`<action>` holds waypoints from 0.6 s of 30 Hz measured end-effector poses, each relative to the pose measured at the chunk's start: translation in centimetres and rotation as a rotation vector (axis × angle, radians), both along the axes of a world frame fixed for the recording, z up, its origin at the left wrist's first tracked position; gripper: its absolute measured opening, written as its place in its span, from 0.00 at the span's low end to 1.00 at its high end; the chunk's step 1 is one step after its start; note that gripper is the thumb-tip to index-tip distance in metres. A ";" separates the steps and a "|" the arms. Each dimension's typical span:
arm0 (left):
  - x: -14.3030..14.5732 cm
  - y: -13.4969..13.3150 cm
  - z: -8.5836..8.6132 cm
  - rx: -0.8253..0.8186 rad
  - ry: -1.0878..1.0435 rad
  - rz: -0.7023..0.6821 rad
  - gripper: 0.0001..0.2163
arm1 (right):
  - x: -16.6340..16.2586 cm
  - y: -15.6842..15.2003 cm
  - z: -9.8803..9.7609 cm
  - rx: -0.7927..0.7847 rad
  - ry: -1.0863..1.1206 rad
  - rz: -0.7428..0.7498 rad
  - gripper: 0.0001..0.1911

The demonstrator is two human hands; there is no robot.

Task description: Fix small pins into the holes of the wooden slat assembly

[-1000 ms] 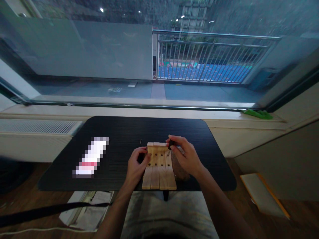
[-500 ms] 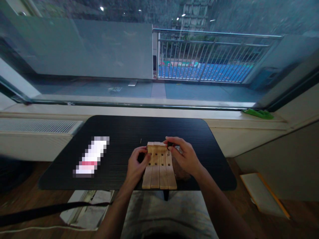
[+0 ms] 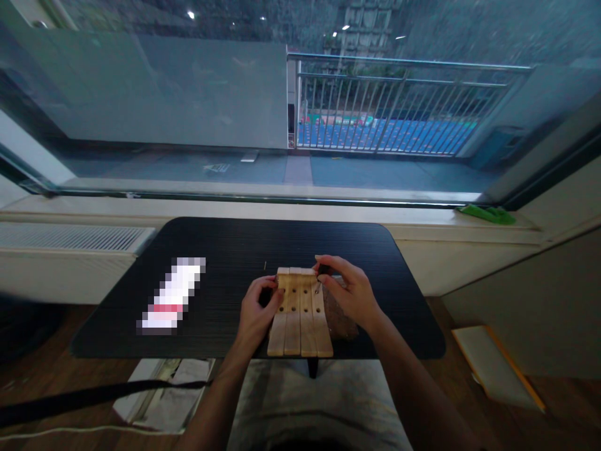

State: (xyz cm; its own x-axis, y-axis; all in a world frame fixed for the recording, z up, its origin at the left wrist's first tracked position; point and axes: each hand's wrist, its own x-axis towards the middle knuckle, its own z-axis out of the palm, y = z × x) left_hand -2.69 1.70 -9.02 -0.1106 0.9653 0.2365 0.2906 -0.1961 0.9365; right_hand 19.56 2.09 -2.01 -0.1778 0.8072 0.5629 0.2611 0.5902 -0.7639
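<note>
A panel of several pale wooden slats [image 3: 299,319] with rows of holes lies on the black table [image 3: 225,250], reaching its front edge. My left hand [image 3: 255,313] grips the panel's left side, fingers curled round the edge. My right hand [image 3: 350,293] is pinched on a small dark-handled tool [image 3: 320,280] whose thin metal tip stands at a hole in the rightmost slat near the far end. A brownish object [image 3: 340,321] lies under my right hand beside the panel.
A white and red blurred packet [image 3: 171,296] lies on the table's left part. A tiny pin-like item [image 3: 265,266] lies behind the panel. Beyond the table are a window sill, a vent grille [image 3: 70,239] and a green cloth [image 3: 488,215]. Papers lie on the floor below.
My right hand's fingers have shifted slightly about the tool, turning it at the same hole. The left hand and the panel have stayed in place.
</note>
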 end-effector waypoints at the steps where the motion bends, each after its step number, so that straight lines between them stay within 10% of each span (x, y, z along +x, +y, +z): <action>1: 0.0 0.0 0.0 0.000 0.000 -0.001 0.08 | 0.0 0.0 0.1 0.009 -0.009 -0.001 0.20; 18: 0.0 0.0 0.0 0.000 -0.006 -0.006 0.09 | 0.3 -0.3 0.1 0.028 -0.027 0.054 0.19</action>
